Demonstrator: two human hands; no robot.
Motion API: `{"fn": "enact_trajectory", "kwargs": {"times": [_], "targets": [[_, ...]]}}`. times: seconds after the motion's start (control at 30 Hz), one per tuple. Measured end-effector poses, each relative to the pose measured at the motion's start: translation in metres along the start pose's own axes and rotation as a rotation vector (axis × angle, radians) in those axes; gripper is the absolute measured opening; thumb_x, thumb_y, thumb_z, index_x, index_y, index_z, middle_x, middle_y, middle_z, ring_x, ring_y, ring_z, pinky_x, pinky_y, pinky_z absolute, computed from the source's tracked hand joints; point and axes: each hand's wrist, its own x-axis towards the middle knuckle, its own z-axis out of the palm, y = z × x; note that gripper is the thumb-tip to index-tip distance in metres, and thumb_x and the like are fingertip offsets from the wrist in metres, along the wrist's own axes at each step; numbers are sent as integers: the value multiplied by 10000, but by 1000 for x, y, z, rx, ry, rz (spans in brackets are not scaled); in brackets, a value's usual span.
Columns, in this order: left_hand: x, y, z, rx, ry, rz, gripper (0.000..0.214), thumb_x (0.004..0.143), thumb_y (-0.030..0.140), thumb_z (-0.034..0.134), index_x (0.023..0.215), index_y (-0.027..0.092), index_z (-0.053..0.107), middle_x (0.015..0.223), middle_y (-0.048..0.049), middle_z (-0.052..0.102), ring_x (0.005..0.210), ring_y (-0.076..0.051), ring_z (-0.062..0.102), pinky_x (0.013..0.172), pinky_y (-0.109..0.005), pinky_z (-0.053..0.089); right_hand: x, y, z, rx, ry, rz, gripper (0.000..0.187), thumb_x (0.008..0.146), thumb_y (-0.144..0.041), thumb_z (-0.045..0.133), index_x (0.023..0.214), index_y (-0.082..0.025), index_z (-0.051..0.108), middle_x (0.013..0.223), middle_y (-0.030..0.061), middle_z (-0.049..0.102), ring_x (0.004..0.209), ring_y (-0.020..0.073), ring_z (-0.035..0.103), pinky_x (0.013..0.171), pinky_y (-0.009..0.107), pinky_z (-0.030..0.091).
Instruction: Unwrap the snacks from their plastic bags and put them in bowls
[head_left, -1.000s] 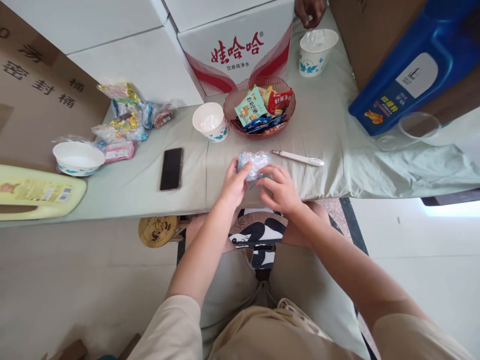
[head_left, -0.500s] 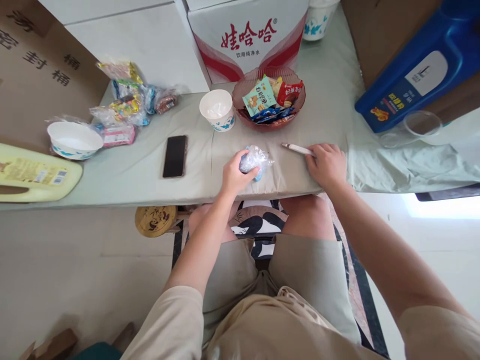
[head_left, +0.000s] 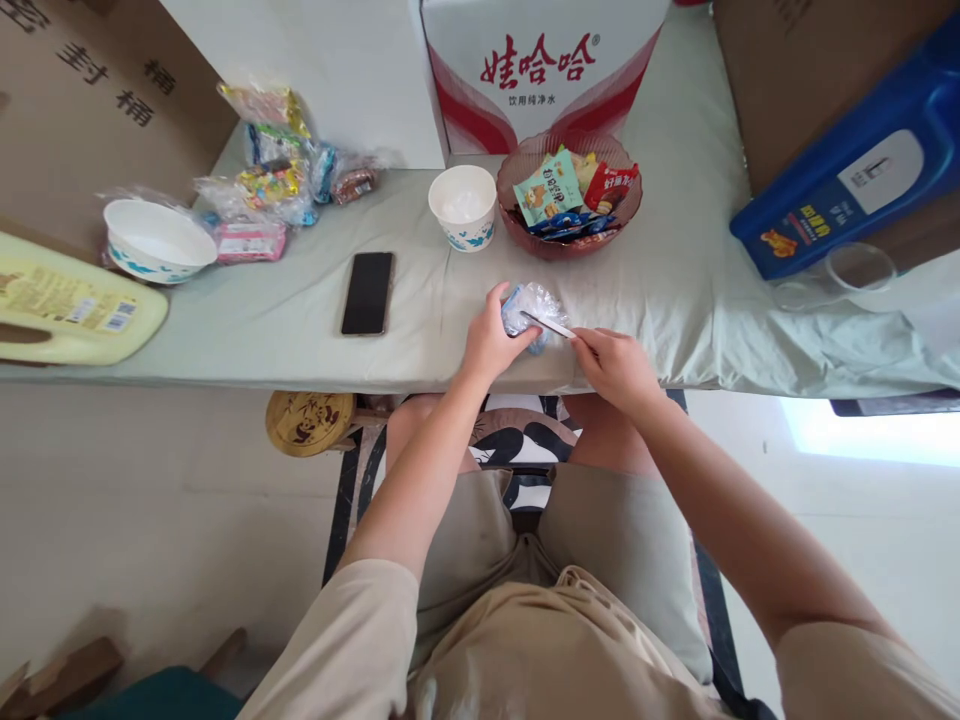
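My left hand [head_left: 491,338] is closed around a crumpled clear plastic package [head_left: 537,304] with light-blue parts, near the table's front edge. My right hand [head_left: 616,362] grips a slim white utility knife [head_left: 556,326]. Its thin dark tip points left and lies over the package, overlapping it in view; whether it pierces the plastic I cannot tell. Beyond my hands stand a white paper cup [head_left: 463,208] with a blue pattern and a pink glass bowl [head_left: 570,245] of wrapped snacks. A dark phone [head_left: 367,293] lies left of my left hand.
Bagged snacks [head_left: 270,185], a white paper bowl [head_left: 157,245] and a yellow jug [head_left: 82,310] are at the left. A blue bottle [head_left: 847,180] and a clear plastic cup [head_left: 859,272] are at the right. A white carton [head_left: 540,75] stands behind; a wooden stool [head_left: 310,420] is below.
My right hand has moved left, bringing the utility knife from the table to the plastic package. My left hand still holds the package. The whole view has shifted slightly.
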Motion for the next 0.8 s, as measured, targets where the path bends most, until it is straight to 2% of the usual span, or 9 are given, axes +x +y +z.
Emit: {"fn": "enact_trajectory", "kwargs": {"times": [0.17,0.27,0.33,0.4,0.47,0.57,0.67,0.73,0.8], "targets": [[2,-5,2,-2,-23,105,689,794,360,781,1392,228,466,1383,-144,605,1261,-287,599,1051,-405,480,-26,36,-22,-87,-6,53,406,986,-402,378,967,-215,738,790,87,684,753,249,638,646,327,400],[0,-3,3,64,66,178,700,750,432,809,1351,210,526,1445,-169,518,1354,-327,495,1123,-467,413,-30,56,-30,-195,142,173,400,961,-414,423,1080,-200,740,918,126,721,841,288,658,706,371,448],[-2,1,3,123,112,180,690,696,462,843,1289,217,588,1411,-162,526,1348,-354,477,1132,-514,389,-26,63,-31,-266,264,221,400,931,-402,474,1174,-196,715,1077,160,714,977,335,644,802,448,474],[-5,4,2,154,122,163,547,705,419,838,1181,227,651,1326,-138,581,1300,-349,509,1116,-528,397,-20,63,-27,-275,343,193,407,906,-370,511,1236,-204,680,1214,176,675,1111,376,599,894,538,464],[-6,5,0,101,131,147,337,768,345,780,1066,223,679,1238,-116,635,1232,-309,564,1090,-495,432,-14,55,-19,-198,344,91,402,903,-338,517,1260,-214,652,1263,171,653,1177,375,575,952,575,455],[-8,2,-4,-167,166,30,151,885,337,635,963,211,666,1076,-87,702,1068,-233,655,970,-395,527,-3,33,-2,0,227,-117,440,898,-327,530,1319,-214,592,1309,166,630,1225,339,575,1018,545,464],[-11,-2,-12,-527,154,-221,236,951,408,513,943,208,639,925,-69,721,892,-203,710,737,-323,582,8,9,15,142,113,-239,626,850,-348,591,1451,-222,471,1426,161,561,1302,342,527,1056,545,452],[-15,-5,-19,-689,105,-344,228,931,414,530,967,210,625,887,-68,725,824,-207,728,627,-299,573,15,-3,20,184,80,-257,666,838,-339,597,1477,-222,448,1351,154,608,1240,340,562,1025,542,469],[-17,-10,-28,-737,89,-403,207,886,389,584,995,216,612,861,-61,724,775,-209,735,572,-281,559,21,-8,22,197,82,-245,541,861,-320,565,1391,-211,549,1137,132,676,1076,311,626,951,507,503]]}}
